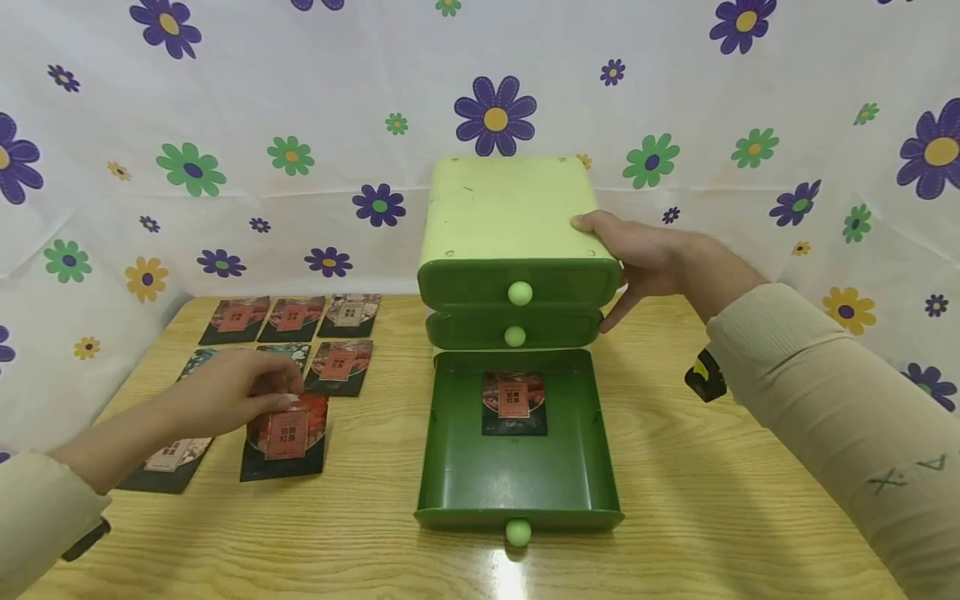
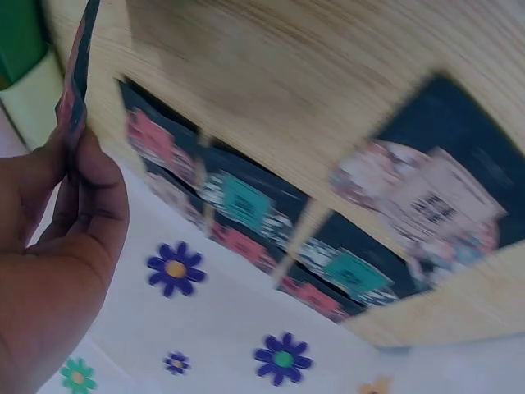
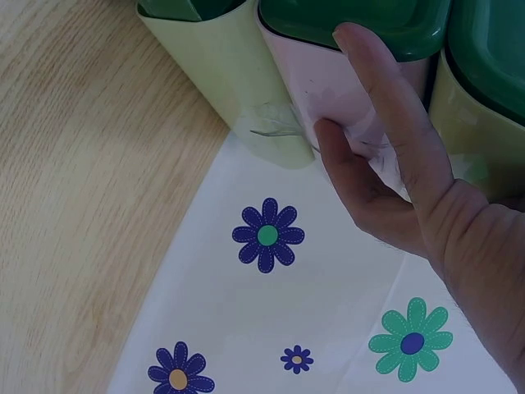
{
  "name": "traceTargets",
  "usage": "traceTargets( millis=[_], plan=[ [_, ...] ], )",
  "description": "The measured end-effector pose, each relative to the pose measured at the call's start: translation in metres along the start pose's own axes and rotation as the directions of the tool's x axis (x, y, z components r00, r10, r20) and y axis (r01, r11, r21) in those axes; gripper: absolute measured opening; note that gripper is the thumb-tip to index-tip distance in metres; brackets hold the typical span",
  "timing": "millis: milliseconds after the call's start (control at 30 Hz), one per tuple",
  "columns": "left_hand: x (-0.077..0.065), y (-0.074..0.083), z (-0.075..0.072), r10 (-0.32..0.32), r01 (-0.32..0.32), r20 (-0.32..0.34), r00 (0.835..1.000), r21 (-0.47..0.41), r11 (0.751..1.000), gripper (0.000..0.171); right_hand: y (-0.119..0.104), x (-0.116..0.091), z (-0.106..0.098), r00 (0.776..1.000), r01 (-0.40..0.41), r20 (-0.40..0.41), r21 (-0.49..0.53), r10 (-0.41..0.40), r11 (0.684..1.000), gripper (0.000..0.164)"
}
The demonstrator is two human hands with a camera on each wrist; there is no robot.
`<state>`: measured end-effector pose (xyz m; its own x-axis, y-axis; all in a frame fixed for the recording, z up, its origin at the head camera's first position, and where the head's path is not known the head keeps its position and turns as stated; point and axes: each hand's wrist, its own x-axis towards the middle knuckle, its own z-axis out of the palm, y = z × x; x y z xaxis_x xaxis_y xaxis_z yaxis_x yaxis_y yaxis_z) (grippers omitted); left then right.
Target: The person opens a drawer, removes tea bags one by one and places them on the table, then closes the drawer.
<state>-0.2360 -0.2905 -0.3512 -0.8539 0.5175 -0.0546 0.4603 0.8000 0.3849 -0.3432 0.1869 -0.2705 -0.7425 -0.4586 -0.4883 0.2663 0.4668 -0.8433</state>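
My left hand [image 1: 238, 390] pinches a red and black tea sachet [image 1: 287, 437] by its top edge, at the left of the table. In the left wrist view the same sachet [image 2: 77, 78] stands edge-on between thumb and fingers. My right hand [image 1: 647, 250] rests against the right side of the green three-drawer box [image 1: 517, 208], thumb on the top and fingers spread down the side. In the right wrist view the fingertips touch a pink section [image 3: 320, 82]. The bottom drawer [image 1: 517, 487] is pulled out, with one red and black sachet [image 1: 513, 404] lying in it.
Several sachets lie in rows at the left, among them a red one [image 1: 339, 367] and a pale-labelled one [image 1: 171, 458] near the left forearm. The top drawer [image 1: 465, 285] and middle drawer [image 1: 465, 330] are closed. A flowered cloth [image 1: 330, 108] hangs behind the wooden table [image 1: 360, 533].
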Motion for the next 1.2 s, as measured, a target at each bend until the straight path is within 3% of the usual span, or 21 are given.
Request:
traceTargets(
  millis=[167, 300, 467, 767, 1033, 1200],
  plan=[
    [-0.006, -0.022, 0.000, -0.029, 0.025, 0.075, 0.997, 0.050, 0.998, 0.011, 0.000, 0.001, 0.000, 1.000, 0.001, 0.004, 0.002, -0.001, 1.000, 0.069],
    [-0.009, -0.035, 0.003, -0.072, 0.068, 0.153, 0.986, 0.031, 0.997, 0.010, 0.000, 0.000, 0.001, 1.000, 0.005, 0.001, 0.000, -0.005, 1.000, 0.069],
    [-0.009, -0.045, 0.009, -0.073, 0.064, 0.195, 0.978, 0.050, 0.997, 0.010, 0.000, -0.001, 0.000, 1.000, 0.013, 0.002, -0.013, -0.013, 1.000, 0.072],
    [-0.005, -0.051, 0.011, -0.072, 0.034, 0.151, 0.986, 0.242, 0.970, 0.012, -0.001, -0.003, 0.000, 1.000, 0.008, 0.001, -0.016, -0.008, 1.000, 0.072],
    [-0.002, -0.049, 0.009, -0.060, 0.028, 0.094, 0.994, 0.315, 0.949, 0.006, -0.001, -0.003, 0.000, 1.000, 0.007, 0.002, -0.024, -0.007, 1.000, 0.072],
    [0.002, -0.038, 0.006, -0.046, 0.021, 0.072, 0.996, 0.321, 0.947, 0.009, -0.001, -0.003, 0.000, 1.000, 0.008, 0.007, -0.028, -0.008, 1.000, 0.073]
  ],
)
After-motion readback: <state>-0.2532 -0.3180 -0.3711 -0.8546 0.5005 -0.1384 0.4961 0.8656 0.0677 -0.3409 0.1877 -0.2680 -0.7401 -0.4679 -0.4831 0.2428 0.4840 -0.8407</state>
